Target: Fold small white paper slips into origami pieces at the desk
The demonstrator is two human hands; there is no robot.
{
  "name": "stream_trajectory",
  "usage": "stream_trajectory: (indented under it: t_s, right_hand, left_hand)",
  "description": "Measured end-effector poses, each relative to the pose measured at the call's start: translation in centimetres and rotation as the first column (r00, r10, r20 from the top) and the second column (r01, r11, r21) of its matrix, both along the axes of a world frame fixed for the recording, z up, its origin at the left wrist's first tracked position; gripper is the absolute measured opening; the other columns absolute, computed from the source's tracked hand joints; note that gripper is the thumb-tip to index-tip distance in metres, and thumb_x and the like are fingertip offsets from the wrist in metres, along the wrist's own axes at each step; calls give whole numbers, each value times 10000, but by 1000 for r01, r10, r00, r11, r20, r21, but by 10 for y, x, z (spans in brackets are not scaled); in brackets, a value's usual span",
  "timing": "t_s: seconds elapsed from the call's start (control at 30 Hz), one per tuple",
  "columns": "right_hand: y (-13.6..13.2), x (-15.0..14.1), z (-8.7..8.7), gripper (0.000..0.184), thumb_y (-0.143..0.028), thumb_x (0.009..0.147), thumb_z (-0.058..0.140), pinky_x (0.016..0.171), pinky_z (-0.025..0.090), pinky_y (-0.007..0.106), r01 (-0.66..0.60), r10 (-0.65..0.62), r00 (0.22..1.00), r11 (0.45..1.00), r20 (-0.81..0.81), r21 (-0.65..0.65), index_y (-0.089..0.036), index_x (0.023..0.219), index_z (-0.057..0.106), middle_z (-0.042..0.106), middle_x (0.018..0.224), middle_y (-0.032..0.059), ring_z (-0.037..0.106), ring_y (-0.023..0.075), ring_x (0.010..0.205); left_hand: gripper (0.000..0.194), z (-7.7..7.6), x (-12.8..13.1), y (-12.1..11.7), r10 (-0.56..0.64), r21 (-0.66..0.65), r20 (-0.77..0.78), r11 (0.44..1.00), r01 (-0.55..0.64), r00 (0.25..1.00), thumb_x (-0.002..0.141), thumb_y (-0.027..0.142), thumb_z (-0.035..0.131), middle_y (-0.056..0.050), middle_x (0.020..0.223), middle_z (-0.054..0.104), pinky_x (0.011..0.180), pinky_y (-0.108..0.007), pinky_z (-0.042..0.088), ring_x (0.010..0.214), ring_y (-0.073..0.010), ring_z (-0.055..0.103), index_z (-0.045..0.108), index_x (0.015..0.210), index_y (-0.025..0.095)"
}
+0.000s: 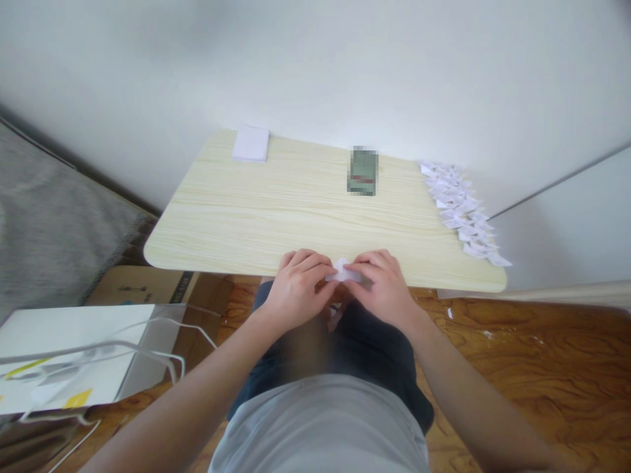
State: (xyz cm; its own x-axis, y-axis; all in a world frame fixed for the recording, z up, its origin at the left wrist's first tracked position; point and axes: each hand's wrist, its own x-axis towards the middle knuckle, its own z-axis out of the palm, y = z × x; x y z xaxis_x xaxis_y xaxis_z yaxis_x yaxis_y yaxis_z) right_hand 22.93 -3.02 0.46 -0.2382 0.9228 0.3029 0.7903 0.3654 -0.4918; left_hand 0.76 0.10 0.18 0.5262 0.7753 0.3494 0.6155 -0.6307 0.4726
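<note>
Pinches paper (342, 270) with left hand (302, 284) at left, right hand (380, 284) at right; holds it between both, equally close, lengthwise left to right, at near edge of table (276, 213).

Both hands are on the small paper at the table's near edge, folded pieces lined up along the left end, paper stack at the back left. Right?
One error: the folded pieces run along the table's right end, as the head view shows. Left hand and right hand on the small paper, stack back left: correct.
</note>
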Motion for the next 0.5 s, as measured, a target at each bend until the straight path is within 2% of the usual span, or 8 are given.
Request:
stream_trajectory:
  t_s: [0.2,0.37,0.5]
  right_hand:
    - [5,5,3,213,-320,948,727,957,467,474,-43,44,999,999,29,-26,-287,1153,774,725,1096,59,593,274,1088]
    - [4,3,1,184,-321,1001,652,935,461,463,-29,29,999,1000,39,-11,-287,1129,780,725,1090,64,591,268,1083]
    - [3,2,-1,173,-315,979,684,942,457,464,-14,14,999,1000,32,8,-283,1119,781,722,1088,62,588,268,1091]
  left_hand:
    - [134,3,0,2,-11,-8,-4,1000,11,1000,974,292,631,-43,1129,764,989,-450,427,1096,-243,623,751,1005,241]
    - [143,1,2,1,8,-2,0,1000,-8,1000,978,251,610,-43,1119,765,986,-450,422,1088,-241,624,751,1001,249]
    - [135,0,6,1,42,10,10,999,-42,999,977,244,605,-45,1093,763,970,-446,424,1079,-242,621,739,960,238]
